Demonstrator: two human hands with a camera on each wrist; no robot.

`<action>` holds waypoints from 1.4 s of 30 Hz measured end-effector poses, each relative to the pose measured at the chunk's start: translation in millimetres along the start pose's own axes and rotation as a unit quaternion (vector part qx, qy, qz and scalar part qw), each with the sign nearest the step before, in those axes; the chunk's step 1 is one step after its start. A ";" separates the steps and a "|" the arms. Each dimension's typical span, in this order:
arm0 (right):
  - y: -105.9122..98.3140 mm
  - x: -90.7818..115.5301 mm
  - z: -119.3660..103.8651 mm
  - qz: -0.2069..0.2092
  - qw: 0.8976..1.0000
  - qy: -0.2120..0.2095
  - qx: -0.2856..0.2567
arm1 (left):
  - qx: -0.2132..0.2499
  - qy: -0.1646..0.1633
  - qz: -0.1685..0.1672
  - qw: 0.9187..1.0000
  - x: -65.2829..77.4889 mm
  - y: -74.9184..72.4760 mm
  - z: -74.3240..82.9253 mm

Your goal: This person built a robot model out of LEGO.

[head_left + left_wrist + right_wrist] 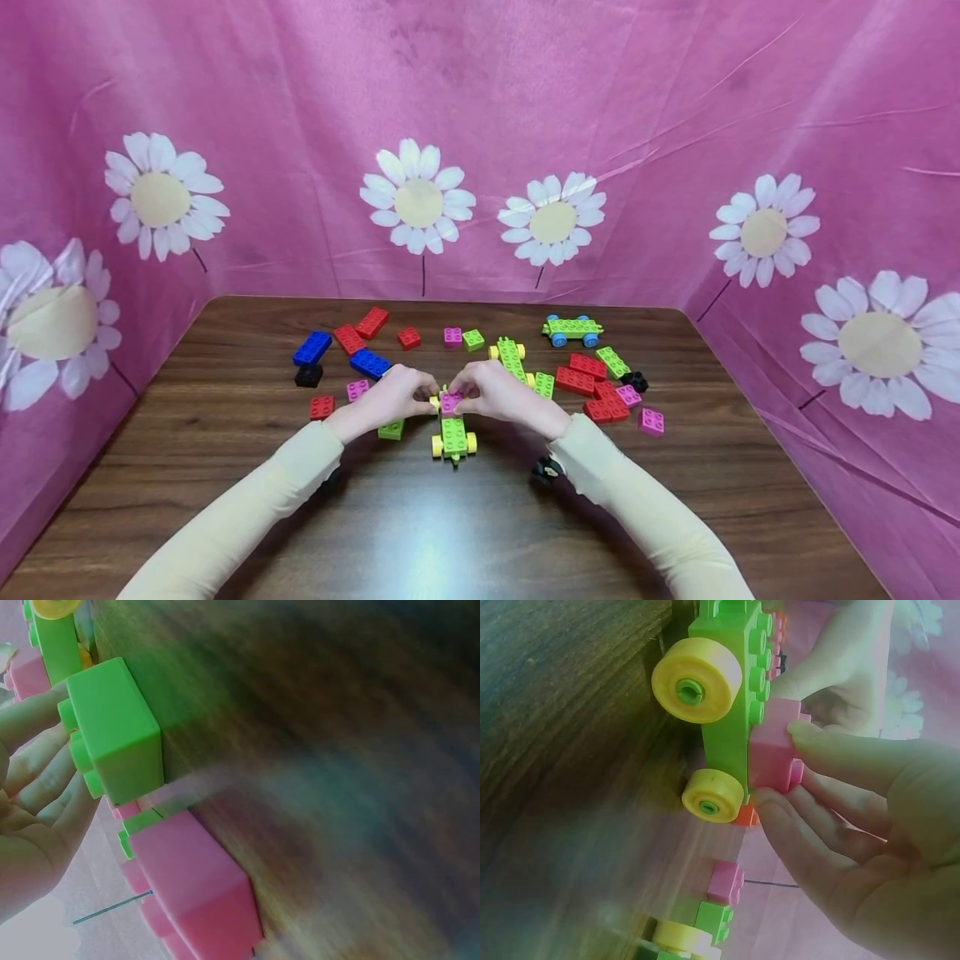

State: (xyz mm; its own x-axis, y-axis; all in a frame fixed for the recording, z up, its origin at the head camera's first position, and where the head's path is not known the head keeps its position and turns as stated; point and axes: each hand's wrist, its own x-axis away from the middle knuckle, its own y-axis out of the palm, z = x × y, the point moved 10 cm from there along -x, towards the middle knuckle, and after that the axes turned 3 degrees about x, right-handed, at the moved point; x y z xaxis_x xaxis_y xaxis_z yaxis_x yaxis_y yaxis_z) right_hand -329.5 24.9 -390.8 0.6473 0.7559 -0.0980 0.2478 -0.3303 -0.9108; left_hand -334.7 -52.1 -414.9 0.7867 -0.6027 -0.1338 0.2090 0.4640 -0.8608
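Observation:
A pink brick (450,404) sits on the far half of a green wheeled base (453,435) with yellow wheels, at the middle of the table. Thumb and fingers of my right hand (498,392) pinch the brick from the right; the right wrist view shows this grip on the pink brick (772,746) close up. From the other side, my left hand (392,396) holds the same brick, its fingertips partly hidden. Beneath the left forearm lies a green brick (391,430), which blocks part of the hand in the left wrist view.
Blue bricks (312,348) and red bricks (349,339) lie on the left. Another yellow-wheeled green base (512,360) stands behind the right hand, and a blue-wheeled one (572,329) farther back. More red bricks (575,381) lie right. A small black piece (547,470) is near the right sleeve.

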 end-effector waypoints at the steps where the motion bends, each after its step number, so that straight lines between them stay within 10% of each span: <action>1: 0.1 0.2 0.1 0.000 1.000 0.001 -0.003 | 0.001 0.001 0.000 1.000 0.1 -0.2 0.4; 42: 1.7 8.9 2.0 0.012 1.000 -0.013 0.012 | 0.008 0.010 0.000 1.000 1.0 0.1 2.3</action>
State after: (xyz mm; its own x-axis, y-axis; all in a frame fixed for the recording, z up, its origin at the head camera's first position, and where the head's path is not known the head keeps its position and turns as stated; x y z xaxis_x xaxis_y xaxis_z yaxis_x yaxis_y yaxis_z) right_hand -324.7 32.1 -394.0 0.6331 0.7631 -0.1300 0.2145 -0.3342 -0.9178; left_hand -332.5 -51.2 -413.9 0.7753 -0.6153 -0.1426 0.2195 0.4741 -0.8527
